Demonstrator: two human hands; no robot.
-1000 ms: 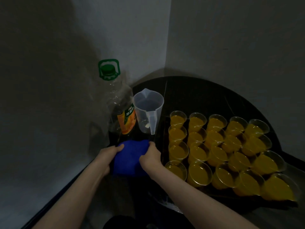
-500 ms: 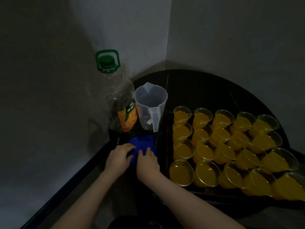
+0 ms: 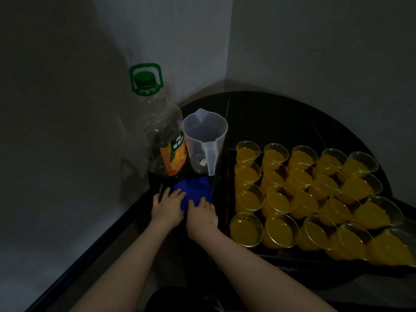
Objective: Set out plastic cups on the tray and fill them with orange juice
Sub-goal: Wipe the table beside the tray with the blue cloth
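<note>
On the tray, head view: plastic cups stand in rows on the tray, every visible one holding orange juice.
Left of the tray: juice bottle looks drained; measuring jug looks empty.
Hands: left hand and right hand rest flat-fingered on a blue cloth, gripping nothing.
Remaining: apparently only tidying.

The room is dim around me, the black desk almost swallowing its own edges. Weak light falls on the far wall, while the left wall sits in broad shadow. The wide lens stretches the near-right cups. Nothing glares; dark areas look soft and grainy.
</note>
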